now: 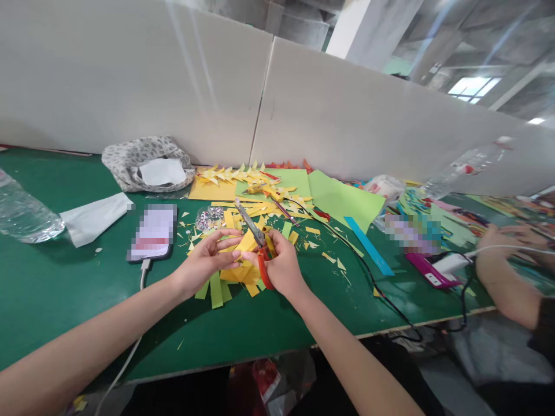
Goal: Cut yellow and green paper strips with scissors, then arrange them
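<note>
Over a pile of cut paper in the middle of the table, my right hand (pixel 284 263) is wrapped around scissors (pixel 251 222) with orange handles. Their metal blades point up and away to the left. Close beside it, my left hand (pixel 214 257) pinches a small piece of yellow paper (pixel 245 245), partly hidden by the fingers. The right thumb tip also comes close to this piece. Beneath both hands lie yellow strips and light green strips (pixel 215 290). Just beyond is a yellow hot glue gun (pixel 274 192), and a packet of small shiny gems (pixel 210 218) lies to its left.
A phone (pixel 152 228) on a charging cable and a water bottle (pixel 28 211) are at left. A patterned cloth bag (pixel 145 159) rests by the partition. Green sheets (pixel 347 199), a blue strip (pixel 368 245) and a black cord (pixel 368 271) lie right, near another person's hands (pixel 498 254).
</note>
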A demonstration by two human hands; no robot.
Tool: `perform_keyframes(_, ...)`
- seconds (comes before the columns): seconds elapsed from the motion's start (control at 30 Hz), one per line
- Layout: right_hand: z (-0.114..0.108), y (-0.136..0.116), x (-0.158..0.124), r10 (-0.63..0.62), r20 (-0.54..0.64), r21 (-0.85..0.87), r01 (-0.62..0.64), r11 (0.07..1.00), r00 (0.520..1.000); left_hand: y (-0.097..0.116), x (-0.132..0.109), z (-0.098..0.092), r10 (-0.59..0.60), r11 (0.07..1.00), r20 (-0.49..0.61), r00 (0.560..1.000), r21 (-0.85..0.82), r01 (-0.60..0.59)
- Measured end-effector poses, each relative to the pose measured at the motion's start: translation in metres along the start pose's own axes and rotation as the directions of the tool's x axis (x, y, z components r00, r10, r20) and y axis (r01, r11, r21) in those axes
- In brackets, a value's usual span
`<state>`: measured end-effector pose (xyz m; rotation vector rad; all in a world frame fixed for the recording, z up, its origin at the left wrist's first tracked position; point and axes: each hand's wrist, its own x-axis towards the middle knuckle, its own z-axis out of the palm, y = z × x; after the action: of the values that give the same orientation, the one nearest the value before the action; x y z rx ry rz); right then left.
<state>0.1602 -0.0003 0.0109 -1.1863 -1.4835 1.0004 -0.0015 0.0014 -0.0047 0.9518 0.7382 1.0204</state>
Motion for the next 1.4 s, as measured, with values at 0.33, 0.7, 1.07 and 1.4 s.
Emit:
perform_keyframes(0.33, -0.013, 0.012, 0.015, 0.030, -0.250, 0.248, 0.034, 0.968, 0.968, 0.002, 0.002, -0.004, 0.006, 1.000, -0.030, 1.000, -0.005, -0.006)
perform_keyframes(0.7, -0.035, 0.024, 0.022, 0.068, -0.386, 0.012, -0.069, 0.998, 0.920, 0.000, 0.004, -0.007, 0.013, 0.999, -0.086, 0.996, -0.046, -0.017)
perform_keyframes(1.07, -0.022, 0.011, 0.017, 0.262, -0.111, 0.182, -0.239, 0.954, 0.959, 0.002, 0.002, -0.005, 0.056, 0.997, -0.079, 0.995, -0.053, -0.060)
perform_keyframes(1.4, -0.022, 0.005, 0.015, 0.127, 0.028, 0.293, -0.130, 0.947, 0.991, -0.002, 0.003, -0.006, 0.069, 0.994, -0.126, 0.990, 0.091, -0.057)
